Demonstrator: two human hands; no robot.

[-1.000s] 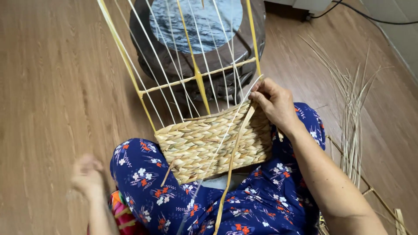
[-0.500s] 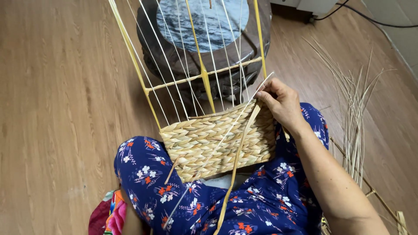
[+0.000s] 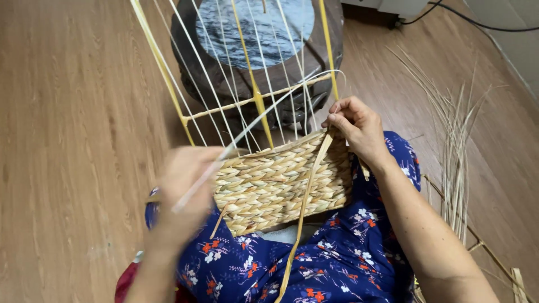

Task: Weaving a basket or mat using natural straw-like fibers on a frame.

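- While the woven panel [image 3: 281,182] rests on the lap, the right hand [image 3: 356,126] pinches its upper right corner.
- Left of the panel, the blurred left hand [image 3: 182,188] grips a pale strand [image 3: 252,126].

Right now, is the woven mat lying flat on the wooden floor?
No, the woven mat rests on the person's lap, over the blue flowered cloth, not on the floor.

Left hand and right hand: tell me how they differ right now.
The left hand is motion-blurred at the woven panel's left edge, gripping a pale strand that arcs across; the right hand is sharp, pinching at the panel's top right corner. Both are bare and work the same weaving.
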